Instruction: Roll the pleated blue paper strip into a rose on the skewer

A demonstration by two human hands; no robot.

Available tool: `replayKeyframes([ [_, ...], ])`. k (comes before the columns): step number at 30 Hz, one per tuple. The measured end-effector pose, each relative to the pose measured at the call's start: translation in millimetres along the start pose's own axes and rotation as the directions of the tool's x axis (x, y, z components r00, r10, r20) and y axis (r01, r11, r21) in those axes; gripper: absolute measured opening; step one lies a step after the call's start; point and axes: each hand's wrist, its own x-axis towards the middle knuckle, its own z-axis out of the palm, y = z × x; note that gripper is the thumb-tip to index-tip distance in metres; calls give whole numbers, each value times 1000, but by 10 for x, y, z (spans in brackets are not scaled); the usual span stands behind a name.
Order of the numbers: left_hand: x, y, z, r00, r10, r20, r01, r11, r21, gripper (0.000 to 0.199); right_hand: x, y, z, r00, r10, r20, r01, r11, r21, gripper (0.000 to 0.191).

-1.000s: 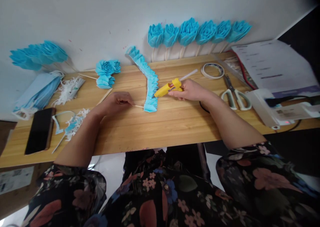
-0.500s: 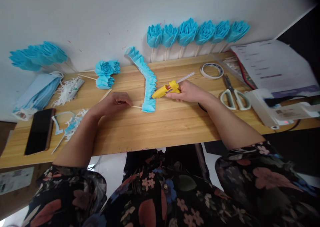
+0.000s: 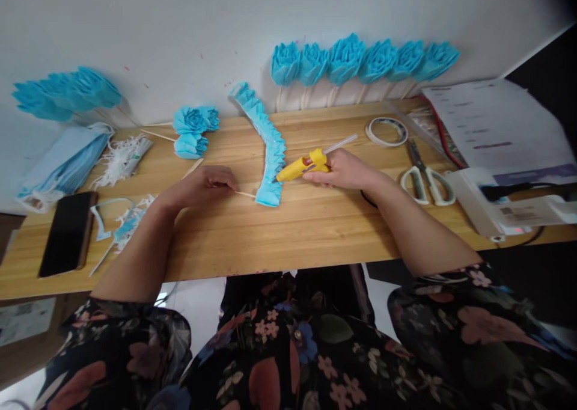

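Blue pleated fabric-like strip [image 3: 273, 151] lies on the pale wooden tabletop [image 3: 288, 241] between both hands in the head view, its curved length running wallward. The left hand [image 3: 214, 184] pinches a thin wooden stick [image 3: 246, 194] at its near end; the right hand [image 3: 346, 168] (about equally close) grips a yellow glue gun [image 3: 301, 166], nozzle at the strip.

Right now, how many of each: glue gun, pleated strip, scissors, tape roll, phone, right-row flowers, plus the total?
Yellow glue gun: 1
Pleated blue strip: 1
Scissors: 1
Tape roll: 1
Phone: 1
Right-row blue flowers: 6
Total: 11
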Motion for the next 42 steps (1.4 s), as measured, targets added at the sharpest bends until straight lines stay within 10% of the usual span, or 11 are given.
replayKeyframes([
  [23,18,43,16,1000,13,-27,-13,1000,-6,27,2,72,12,986,-7,-166,25,994,107,63],
  [42,6,18,27,999,39,-36,-39,999,-7,33,-8,-19,26,987,3,-160,-26,990,-142,49],
])
